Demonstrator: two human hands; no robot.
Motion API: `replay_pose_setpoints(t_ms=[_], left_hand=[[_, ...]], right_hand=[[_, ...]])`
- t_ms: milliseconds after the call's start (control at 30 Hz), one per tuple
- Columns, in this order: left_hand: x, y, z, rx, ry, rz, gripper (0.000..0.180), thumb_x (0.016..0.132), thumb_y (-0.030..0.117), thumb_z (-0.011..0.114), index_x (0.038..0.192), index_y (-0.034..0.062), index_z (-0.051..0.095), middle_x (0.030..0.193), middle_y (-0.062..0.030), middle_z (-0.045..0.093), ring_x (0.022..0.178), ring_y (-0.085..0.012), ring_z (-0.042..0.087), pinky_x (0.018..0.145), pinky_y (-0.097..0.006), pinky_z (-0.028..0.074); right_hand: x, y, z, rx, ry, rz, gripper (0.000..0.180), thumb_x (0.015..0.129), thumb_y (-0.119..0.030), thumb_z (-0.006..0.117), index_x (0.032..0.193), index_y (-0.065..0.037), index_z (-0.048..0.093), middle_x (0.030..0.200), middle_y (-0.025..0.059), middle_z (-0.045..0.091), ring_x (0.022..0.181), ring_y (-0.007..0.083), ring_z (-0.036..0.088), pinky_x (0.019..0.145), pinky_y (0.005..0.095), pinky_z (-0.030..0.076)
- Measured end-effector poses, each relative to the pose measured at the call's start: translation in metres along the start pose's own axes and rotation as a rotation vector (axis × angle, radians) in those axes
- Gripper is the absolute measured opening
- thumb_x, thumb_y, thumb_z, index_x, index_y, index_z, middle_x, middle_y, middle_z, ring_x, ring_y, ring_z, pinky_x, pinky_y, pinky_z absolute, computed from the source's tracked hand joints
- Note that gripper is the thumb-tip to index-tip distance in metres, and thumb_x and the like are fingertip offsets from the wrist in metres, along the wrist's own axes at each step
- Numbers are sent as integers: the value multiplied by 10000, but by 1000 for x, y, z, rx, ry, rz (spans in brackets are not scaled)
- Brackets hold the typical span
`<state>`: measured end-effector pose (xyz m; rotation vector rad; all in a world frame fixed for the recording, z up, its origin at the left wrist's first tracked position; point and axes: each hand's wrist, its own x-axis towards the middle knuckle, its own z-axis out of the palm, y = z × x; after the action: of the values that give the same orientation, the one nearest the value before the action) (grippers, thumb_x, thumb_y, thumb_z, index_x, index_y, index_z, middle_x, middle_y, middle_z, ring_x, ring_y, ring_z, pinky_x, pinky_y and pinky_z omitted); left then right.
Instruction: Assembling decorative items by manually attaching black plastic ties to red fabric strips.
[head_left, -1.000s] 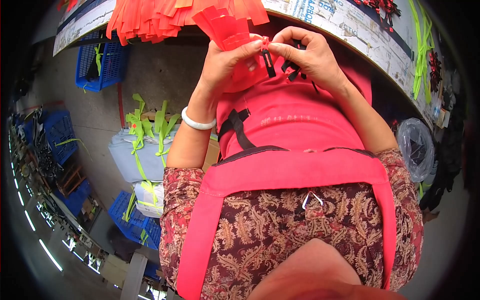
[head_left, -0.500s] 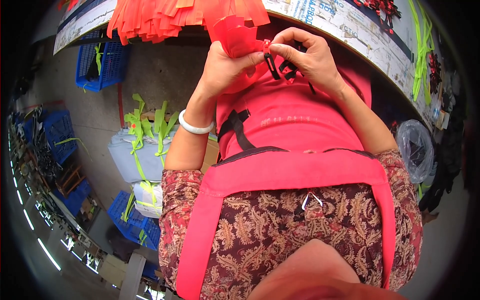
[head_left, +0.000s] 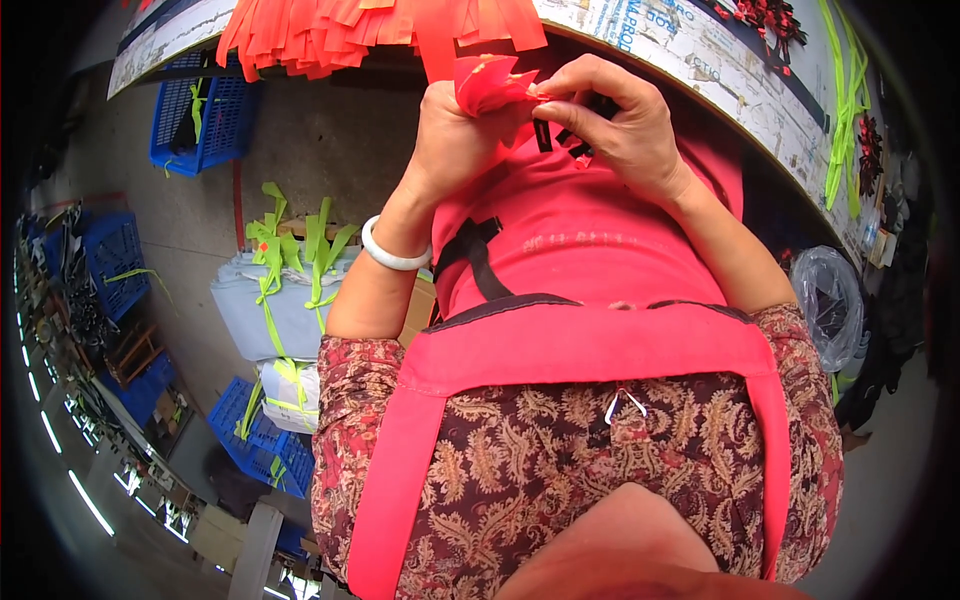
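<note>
While both hands' fingers [head_left: 560,100] pinch red fabric [head_left: 490,85], table edge [head_left: 700,70] crowds close.

Orange strips [head_left: 330,25] and green straps [head_left: 845,100] lie on the paper-covered table [head_left: 700,60].

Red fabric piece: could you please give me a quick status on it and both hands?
Left hand gripping red fabric piece. Right hand pinching its edge beside a black strap. Nothing in the way.

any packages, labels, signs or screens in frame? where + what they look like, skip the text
Printed sheet: covers the table top at upper right, whitish with blue and dark print, worn.
Wrapped bundle: on the floor at left, pale grey block, tied with yellow-green straps.
Clear plastic bag: right edge, rounded, translucent.
No screens.
</note>
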<state>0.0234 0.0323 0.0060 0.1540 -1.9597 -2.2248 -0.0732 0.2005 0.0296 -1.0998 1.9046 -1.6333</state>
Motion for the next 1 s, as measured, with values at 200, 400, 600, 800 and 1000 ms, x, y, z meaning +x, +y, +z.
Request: replay_pose_setpoints(t_ms=[200,400,600,800,1000], left_hand=[[0,2,0,98,-8,19,157,814,-64,640,955,-5,674,733,2,617,628,-67,559,546,-225,442],[1,2,0,177,-67,40,138,850,-37,637,976,-12,686,831,-51,673,744,-112,620,641,-247,494],[3,-12,3,117,-21,141,161,843,-40,641,990,-1,694,866,-66,678,789,-122,635,681,-244,506],[5,-18,7,98,21,120,166,853,-15,655,1015,-6,690,883,-44,679,796,-112,625,694,-240,510],[10,6,-12,34,-89,-175,143,850,53,694,987,12,695,749,4,640,663,-61,570,580,-224,459]], right_hand=[[-1,-5,2,46,2,118,163,847,-87,710,978,-6,657,844,18,638,654,45,570,587,192,481],[-1,-3,1,5,-8,56,133,866,-74,688,975,-10,648,814,10,630,651,42,581,566,189,484],[-1,6,2,26,-10,107,121,877,-74,675,972,-6,643,760,8,622,612,44,588,511,188,478],[-1,13,4,49,23,145,137,879,-108,685,964,-7,648,795,9,642,689,41,585,593,191,477],[-4,2,0,89,24,234,175,882,-156,693,943,3,650,804,9,647,756,34,570,669,198,469]])
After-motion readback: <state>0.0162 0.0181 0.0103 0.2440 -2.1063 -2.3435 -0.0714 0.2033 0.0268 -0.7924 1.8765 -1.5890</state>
